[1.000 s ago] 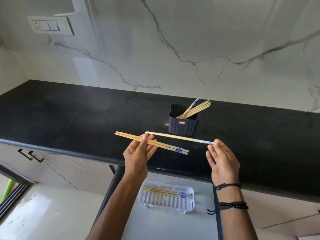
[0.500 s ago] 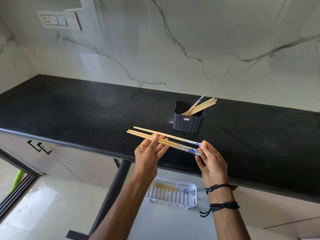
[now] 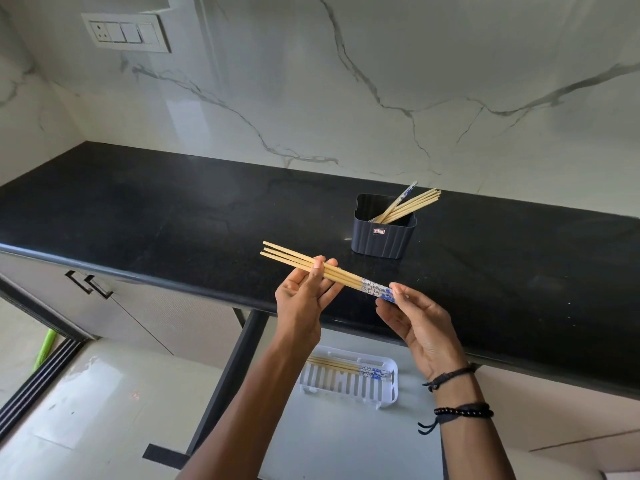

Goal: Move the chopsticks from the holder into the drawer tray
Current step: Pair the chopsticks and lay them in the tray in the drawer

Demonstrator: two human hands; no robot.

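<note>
Three bamboo chopsticks with blue-patterned ends (image 3: pixel 339 274) lie bunched together above the counter's front edge. My left hand (image 3: pixel 304 299) grips them near their middle, thumb on top. My right hand (image 3: pixel 415 323) pinches their blue ends. Behind them a dark ribbed holder (image 3: pixel 382 237) stands on the black counter (image 3: pixel 173 220), with several more chopsticks (image 3: pixel 412 202) leaning out to the right. Below, in the open drawer (image 3: pixel 346 441), a white slotted tray (image 3: pixel 349 386) holds a few chopsticks (image 3: pixel 346 367) along its far side.
The marble wall rises behind the counter, with a switch panel (image 3: pixel 126 32) at upper left. Cabinet doors with black handles (image 3: pixel 90 284) sit under the counter to the left. The drawer's dark left rail (image 3: pixel 228 379) runs toward me.
My right hand has brought its single chopstick against the pair in my left hand, so all three now form one bundle held by both hands. The view has shifted closer.
</note>
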